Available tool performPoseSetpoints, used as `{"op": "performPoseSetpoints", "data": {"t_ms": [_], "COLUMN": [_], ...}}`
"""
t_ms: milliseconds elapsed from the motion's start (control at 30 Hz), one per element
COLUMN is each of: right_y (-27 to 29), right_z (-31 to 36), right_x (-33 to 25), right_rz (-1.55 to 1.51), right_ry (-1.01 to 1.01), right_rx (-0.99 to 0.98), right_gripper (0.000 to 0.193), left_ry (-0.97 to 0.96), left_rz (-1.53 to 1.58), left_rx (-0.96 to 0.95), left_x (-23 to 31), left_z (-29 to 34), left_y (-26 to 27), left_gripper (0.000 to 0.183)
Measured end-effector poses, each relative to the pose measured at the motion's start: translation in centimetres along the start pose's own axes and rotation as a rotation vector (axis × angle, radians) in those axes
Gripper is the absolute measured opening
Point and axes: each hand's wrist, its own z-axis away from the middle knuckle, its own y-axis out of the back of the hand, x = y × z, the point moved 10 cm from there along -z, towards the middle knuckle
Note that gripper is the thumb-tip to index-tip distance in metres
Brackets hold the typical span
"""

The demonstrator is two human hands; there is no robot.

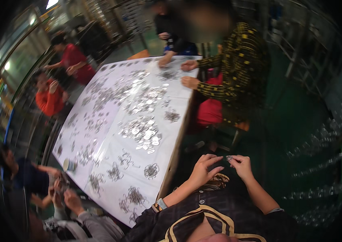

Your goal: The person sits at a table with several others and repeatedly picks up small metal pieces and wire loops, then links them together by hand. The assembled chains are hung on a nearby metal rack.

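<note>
Over my lap, just off the table's near right edge, my right hand (pixel 242 166) pinches a small shiny metal piece (pixel 229 157) between thumb and fingertips. Its exact kind is too small to make out. My left hand (pixel 205 170) is held to the left of it, thumb and fingers apart, with nothing visible between them. A short gap separates its fingertips from the metal piece. Closest to my left hand on the white tabletop (pixel 167 155) lies a round heap of thin dark wire pieces (pixel 151 171).
Shiny flat oval metal pieces (pixel 142 131) spread over the table's middle, with several wire heaps (pixel 135 196) around them. A white cup (pixel 69 165) stands at the left edge. Co-workers sit around the table, one in a yellow-patterned black top (pixel 239 68). Hanging metal parts (pixel 320 189) line the right.
</note>
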Motion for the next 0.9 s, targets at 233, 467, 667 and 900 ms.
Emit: {"op": "performPoseSetpoints", "data": {"t_ms": [233,467,667,900], "right_y": [-10.7,-16.8,-19.7,-21.1], "right_z": [-2.9,-1.5,-0.6,-1.5], "right_x": [-4.8,-4.2,-4.9,-2.7], "right_rz": [0.177,0.210,0.345,0.053], "right_ry": [0.317,0.398,0.528,0.068], "right_rx": [-0.371,-0.576,-0.712,-0.727], "right_gripper": [0.019,0.018,0.017,0.017], "left_ry": [0.041,0.218,0.270,0.281], "left_rz": [-0.025,-0.044,0.001,0.096], "left_rx": [0.333,0.426,0.494,0.498], "left_x": [-3.1,-5.7,-6.8,-7.4], "left_z": [3.2,7.4,9.8,9.9], "left_y": [5.8,7.8,8.6,10.9], "left_gripper": [0.023,0.017,0.019,0.039]}}
